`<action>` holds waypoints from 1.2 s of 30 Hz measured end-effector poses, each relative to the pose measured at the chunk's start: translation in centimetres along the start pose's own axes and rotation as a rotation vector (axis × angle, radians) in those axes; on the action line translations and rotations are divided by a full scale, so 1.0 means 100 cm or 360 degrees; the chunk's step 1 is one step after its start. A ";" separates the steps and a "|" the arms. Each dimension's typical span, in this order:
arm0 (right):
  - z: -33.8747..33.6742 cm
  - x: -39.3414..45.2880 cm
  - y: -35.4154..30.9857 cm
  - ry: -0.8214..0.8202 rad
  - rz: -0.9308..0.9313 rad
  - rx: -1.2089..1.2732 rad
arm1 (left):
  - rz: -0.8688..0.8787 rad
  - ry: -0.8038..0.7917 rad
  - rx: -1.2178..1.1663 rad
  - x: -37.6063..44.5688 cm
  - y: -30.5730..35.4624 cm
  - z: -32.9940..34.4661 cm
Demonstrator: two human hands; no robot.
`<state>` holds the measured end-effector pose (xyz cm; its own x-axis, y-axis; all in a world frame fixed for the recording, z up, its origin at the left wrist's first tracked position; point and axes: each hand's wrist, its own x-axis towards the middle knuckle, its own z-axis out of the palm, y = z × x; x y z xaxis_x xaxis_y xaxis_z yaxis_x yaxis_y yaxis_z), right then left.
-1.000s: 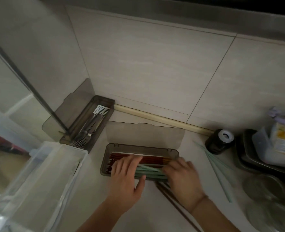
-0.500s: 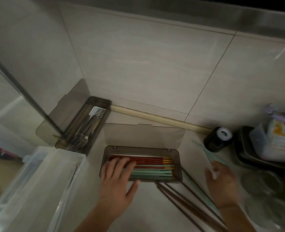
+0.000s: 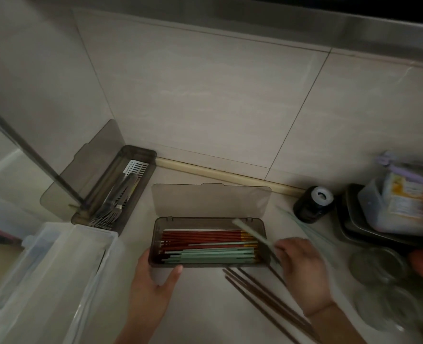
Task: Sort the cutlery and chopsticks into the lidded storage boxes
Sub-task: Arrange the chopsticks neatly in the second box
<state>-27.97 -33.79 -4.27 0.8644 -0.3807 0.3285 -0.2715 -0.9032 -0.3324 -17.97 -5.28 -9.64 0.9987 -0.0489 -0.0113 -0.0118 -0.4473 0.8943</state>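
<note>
I see the smoky translucent plastic chopstick box [image 3: 209, 220] sitting on the pale table [image 3: 205, 301] with its hinged lid [image 3: 210, 199] standing open at the far side. Inside lie red-brown chopsticks with gold tips [image 3: 205, 238] toward the far wall and pale green chopsticks [image 3: 213, 256] toward the near wall.

My left hand [image 3: 153, 284] now cups the box's near left corner, thumb against the near wall and fingers spread around the left end; half a second ago it lay flat over the chopsticks inside.

My right hand [image 3: 302, 269] has come back from the right side of the table and is now at the box's right end, fingers curled around a pale green chopstick [image 3: 251, 234] that slants up over the box's right part, blurred.

Dark brown loose chopsticks [image 3: 262, 296] lie on the table just near of the box, running toward the near right, partly under my right wrist.

At the far left, a second smoky box [image 3: 141, 175] holds metal forks [image 3: 111, 209], lid open. A clear plastic bin [image 3: 44, 281] sits at the near left, and a black can [image 3: 313, 204] stands at the right.
</note>
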 end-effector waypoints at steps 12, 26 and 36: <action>0.039 0.050 -0.052 -0.0786 -0.0459 -0.0143 | 0.0054 0.0086 -0.0182 -0.006 -0.007 0.014; 0.002 -0.002 0.098 -0.0623 0.1000 -0.0325 | 0.0054 0.0202 -0.0083 -0.007 -0.018 0.023; -0.021 0.011 0.007 -0.0028 0.0158 0.0169 | 0.0050 0.0201 -0.0015 -0.006 -0.016 0.021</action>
<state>-28.13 -35.28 -2.33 0.8431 -0.4626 0.2742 -0.3105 -0.8351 -0.4542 -18.69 -6.40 -11.95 0.9961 0.0508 0.0726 -0.0430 -0.4387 0.8976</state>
